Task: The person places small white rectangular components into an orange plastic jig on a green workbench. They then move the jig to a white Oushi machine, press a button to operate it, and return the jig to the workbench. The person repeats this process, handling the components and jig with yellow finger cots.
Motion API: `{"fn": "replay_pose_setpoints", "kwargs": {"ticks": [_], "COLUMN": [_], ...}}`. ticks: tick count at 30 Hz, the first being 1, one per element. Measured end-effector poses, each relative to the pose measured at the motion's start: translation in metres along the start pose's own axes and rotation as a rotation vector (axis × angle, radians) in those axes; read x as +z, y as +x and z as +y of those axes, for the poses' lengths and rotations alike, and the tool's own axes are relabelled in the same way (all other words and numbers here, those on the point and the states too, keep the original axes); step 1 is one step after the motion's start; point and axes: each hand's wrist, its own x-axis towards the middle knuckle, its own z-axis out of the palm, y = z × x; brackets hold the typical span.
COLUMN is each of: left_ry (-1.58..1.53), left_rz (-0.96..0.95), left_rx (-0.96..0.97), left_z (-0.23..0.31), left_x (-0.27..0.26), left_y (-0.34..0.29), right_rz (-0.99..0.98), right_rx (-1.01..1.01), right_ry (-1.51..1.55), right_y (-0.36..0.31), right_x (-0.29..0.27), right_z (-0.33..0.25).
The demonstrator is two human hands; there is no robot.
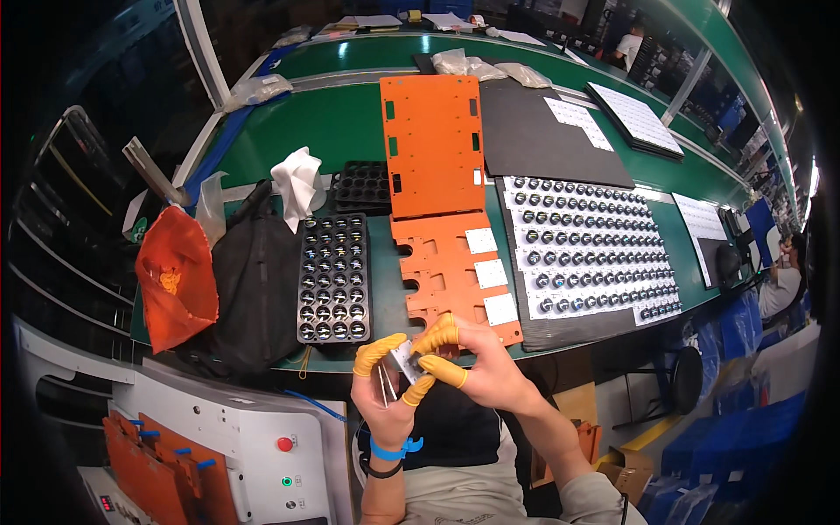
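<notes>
My left hand (385, 398), in yellow finger cots and with a blue band on its wrist, grips a small white square plate (402, 359) above the table's near edge. A slim pair of metal tweezers (385, 385) also lies in that hand, pointing down over the palm. My right hand (477, 359), in yellow finger cots too, is closed at the plate's right side. Something small and dark shows between its fingertips, too hidden to name. Just beyond stands an orange fixture (437, 271) with its panel raised and three white square plates (490, 273) along its right side.
Left of the fixture is a black tray (333, 280) of round lens-like parts. Many similar parts stand on white plates (586, 249) over a dark mat at right. Farther left are a black bag (254, 280) and an orange bag (175, 280). A control box (254, 437) stands lower left.
</notes>
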Motion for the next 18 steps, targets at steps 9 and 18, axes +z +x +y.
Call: {"fn": "replay_pose_setpoints", "kwargs": {"ticks": [9, 18], "left_ry": [0.114, 0.444], "left_rz": [-0.029, -0.170], "left_rx": [-0.010, 0.044], "left_z": [-0.002, 0.006], "left_x": [-0.009, -0.017], "left_y": [0.002, 0.010], "right_rz": [0.006, -0.078], "right_rx": [-0.021, 0.075], "right_ry": [-0.027, 0.087], "right_y": [0.004, 0.001], "right_x": [0.000, -0.006], "right_z": [-0.002, 0.009]}}
